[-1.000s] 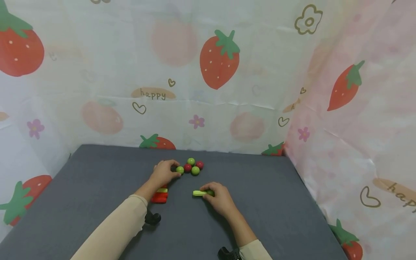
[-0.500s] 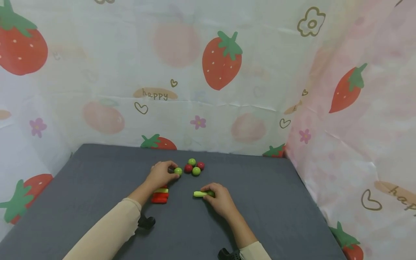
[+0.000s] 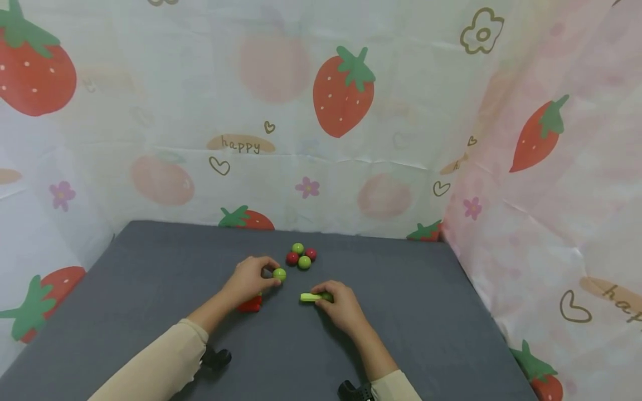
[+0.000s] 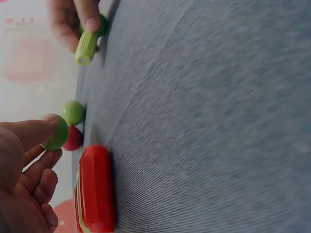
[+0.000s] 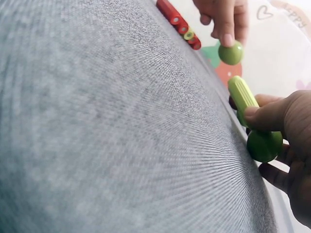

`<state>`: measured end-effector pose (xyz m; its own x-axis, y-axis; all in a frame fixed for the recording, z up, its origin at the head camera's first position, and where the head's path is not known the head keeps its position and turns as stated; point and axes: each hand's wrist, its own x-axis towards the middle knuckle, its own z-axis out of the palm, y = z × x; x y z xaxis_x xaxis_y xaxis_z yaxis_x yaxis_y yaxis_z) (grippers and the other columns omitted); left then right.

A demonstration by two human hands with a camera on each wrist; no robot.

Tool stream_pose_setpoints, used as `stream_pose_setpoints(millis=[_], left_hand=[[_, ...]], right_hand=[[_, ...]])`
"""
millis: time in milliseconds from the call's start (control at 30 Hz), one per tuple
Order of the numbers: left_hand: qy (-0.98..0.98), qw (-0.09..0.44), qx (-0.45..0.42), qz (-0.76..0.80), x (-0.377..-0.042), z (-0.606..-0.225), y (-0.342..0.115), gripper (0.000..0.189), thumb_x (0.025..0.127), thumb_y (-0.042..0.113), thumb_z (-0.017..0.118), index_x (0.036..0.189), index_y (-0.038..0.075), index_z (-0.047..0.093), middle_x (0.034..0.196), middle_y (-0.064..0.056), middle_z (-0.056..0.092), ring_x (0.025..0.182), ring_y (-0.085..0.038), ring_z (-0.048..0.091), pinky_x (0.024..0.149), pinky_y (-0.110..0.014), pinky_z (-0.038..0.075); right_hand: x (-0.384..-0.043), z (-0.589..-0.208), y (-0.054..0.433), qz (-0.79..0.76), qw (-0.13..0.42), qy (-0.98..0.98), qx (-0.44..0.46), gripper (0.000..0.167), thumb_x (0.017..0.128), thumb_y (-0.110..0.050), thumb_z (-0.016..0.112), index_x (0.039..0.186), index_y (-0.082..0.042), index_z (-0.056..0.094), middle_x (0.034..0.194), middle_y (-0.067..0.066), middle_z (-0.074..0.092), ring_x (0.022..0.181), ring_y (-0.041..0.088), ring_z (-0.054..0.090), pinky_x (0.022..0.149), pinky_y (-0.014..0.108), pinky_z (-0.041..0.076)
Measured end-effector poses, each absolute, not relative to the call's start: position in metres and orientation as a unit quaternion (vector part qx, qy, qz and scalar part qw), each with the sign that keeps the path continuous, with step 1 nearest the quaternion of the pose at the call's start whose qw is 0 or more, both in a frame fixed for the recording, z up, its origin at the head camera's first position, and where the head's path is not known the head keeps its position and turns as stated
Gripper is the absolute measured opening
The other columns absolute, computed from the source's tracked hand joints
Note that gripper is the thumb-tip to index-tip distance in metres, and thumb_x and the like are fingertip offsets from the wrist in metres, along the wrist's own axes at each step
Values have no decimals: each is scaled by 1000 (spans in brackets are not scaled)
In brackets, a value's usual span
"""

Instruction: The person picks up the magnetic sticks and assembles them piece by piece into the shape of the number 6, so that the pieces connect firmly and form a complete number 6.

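In the head view my left hand pinches a light green ball between thumb and fingers, and the left wrist view shows it raised off the cloth. Across from it, my right hand grips a short, ribbed, light green stick by one end. A darker green ball sits at that gripped end, against the stick, partly covered by the thumb and fingers. The stick's free end points left, toward the left hand. Under my left wrist lie red ribbed sticks, partly hidden in the head view.
Behind the hands, two red balls and two green balls cluster on the grey cloth-covered table. Among the red sticks is a yellow-green one. A strawberry-print curtain hangs along the table's back and sides.
My left hand has taken the green ball away from the cluster, first leftward, then back nearer to me and toward the right hand. The right hand keeps its grip, almost still.
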<state>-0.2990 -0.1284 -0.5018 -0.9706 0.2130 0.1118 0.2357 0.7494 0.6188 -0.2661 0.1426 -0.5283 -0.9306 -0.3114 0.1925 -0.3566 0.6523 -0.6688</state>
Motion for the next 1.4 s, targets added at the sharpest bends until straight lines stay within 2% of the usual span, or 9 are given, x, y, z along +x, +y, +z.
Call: stream_pose_setpoints(millis=[167,400,733,933,1100,1200,1267,1333,1400], left_hand=[[-936,17,-133,-327,-288,-501,-123,33,86,30,84,115,19,73,107,4,73,88,-15,52,91,-49,39],[-936,13,-136,-325,-280,-503,-118,32,85,30,85,114,22,74,103,7,72,82,-13,48,75,-36,41],[-930,18,-143,-339,-269,-507,-110,29,82,28,88,108,23,75,98,10,71,79,-12,48,70,-33,42],[-930,26,-146,-337,-268,-512,-104,29,81,27,89,106,22,76,96,11,72,76,-10,48,74,-34,43],[-930,30,-151,-334,-268,-514,-101,29,79,27,90,104,22,76,95,11,72,75,-8,50,83,-38,46],[-927,29,-158,-337,-266,-515,-100,29,79,25,90,104,21,76,95,10,73,78,-9,53,98,-43,45],[-925,31,-164,-341,-265,-516,-99,29,79,24,90,104,20,76,96,9,73,80,-10,56,110,-48,39],[-923,32,-171,-342,-264,-516,-97,29,80,24,90,104,19,76,97,8,74,82,-11,58,115,-51,35],[-923,29,-170,-343,-264,-517,-96,28,80,25,89,104,20,76,97,9,74,84,-12,58,108,-48,42]], right_hand=[[-267,-529,143,374,35,-908,187,21,93,-14,76,112,-23,77,112,-5,72,111,21,65,93,42,52],[-269,-528,142,377,36,-907,186,21,92,-14,77,111,-22,77,110,-5,72,110,19,65,94,41,52],[-270,-527,140,375,36,-907,188,20,93,-15,77,111,-23,77,110,-6,72,110,19,65,94,42,52],[-269,-528,141,371,38,-908,189,20,93,-14,77,110,-23,77,110,-5,72,110,20,65,94,42,52],[-269,-530,141,373,38,-908,190,20,92,-15,77,110,-23,77,109,-6,72,109,19,65,93,41,52],[-269,-532,142,370,38,-908,191,20,92,-15,78,110,-23,77,108,-7,72,108,17,65,93,39,52],[-269,-532,142,371,41,-907,194,20,91,-15,78,110,-22,77,108,-7,72,108,17,65,93,39,52],[-269,-533,142,372,45,-906,197,20,91,-14,79,109,-22,77,107,-7,72,107,17,65,93,39,52],[-269,-533,143,371,49,-905,201,20,90,-14,79,109,-22,77,106,-7,72,106,18,65,92,39,52]])
